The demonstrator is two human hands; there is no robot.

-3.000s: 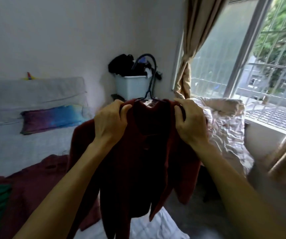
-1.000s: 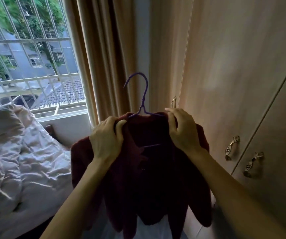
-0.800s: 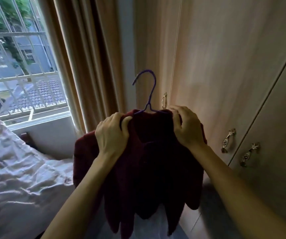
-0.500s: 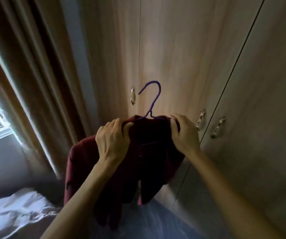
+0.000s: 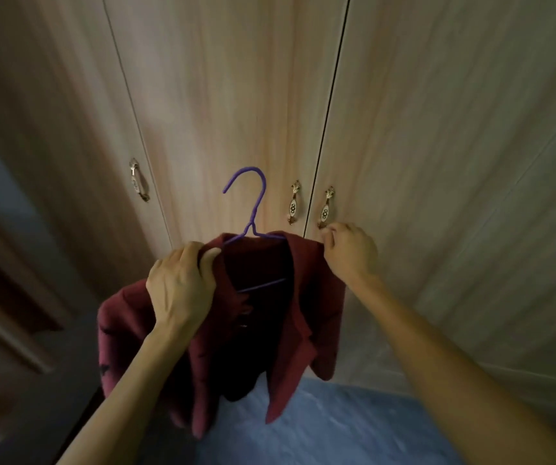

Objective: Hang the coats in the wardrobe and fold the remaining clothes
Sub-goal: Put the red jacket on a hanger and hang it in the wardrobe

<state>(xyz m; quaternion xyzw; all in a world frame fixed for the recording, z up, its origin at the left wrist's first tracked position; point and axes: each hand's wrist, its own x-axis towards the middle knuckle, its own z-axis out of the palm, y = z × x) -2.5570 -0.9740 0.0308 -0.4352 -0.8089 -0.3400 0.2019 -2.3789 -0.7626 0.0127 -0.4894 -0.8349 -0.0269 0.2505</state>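
A dark red coat (image 5: 306, 317) hangs on a purple wire hanger (image 5: 253, 209) right in front of the shut wooden wardrobe (image 5: 223, 95). My left hand (image 5: 181, 283) grips the coat's left shoulder over the hanger and carries it alone. Off the coat, my right hand (image 5: 348, 253) is at the wardrobe, its curled fingertips pinching the lower end of the right door's handle (image 5: 325, 206). The coat's right shoulder hangs free just left of that hand.
A second ornate handle (image 5: 294, 201) sits on the middle door, and a third handle (image 5: 137, 179) further left. A curtain (image 5: 18, 229) hangs at the left edge. Blue-grey floor (image 5: 337, 424) lies below the coat.
I have turned from the window and bed to face the wardrobe doors. My right hand has let go of the coat and reached the right door's handle; my left hand keeps its grip.
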